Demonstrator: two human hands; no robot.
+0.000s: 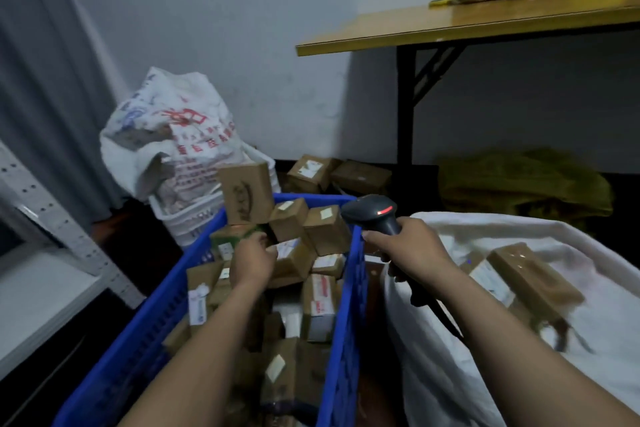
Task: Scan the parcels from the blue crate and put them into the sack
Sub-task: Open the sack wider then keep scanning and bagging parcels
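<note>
A blue crate (162, 319) in front of me is piled with several brown cardboard parcels (325, 234). My left hand (254, 258) reaches into the pile, its fingers curled round a parcel with a white label (292, 258). To the right of the crate's rim, my right hand (407, 246) grips a dark handheld scanner (375, 213) with a red light lit on top. The white sack (450, 340) lies open at the right with a few brown parcels (530, 277) inside.
A printed white sack (166, 135) stands in a white basket behind the crate. More boxes (311, 172) lie on the floor by the wall. At the upper right a yellow folding table (467, 28) bears boxes. A grey metal shelf (45, 218) stands at left, a green sack (523, 184) under the table.
</note>
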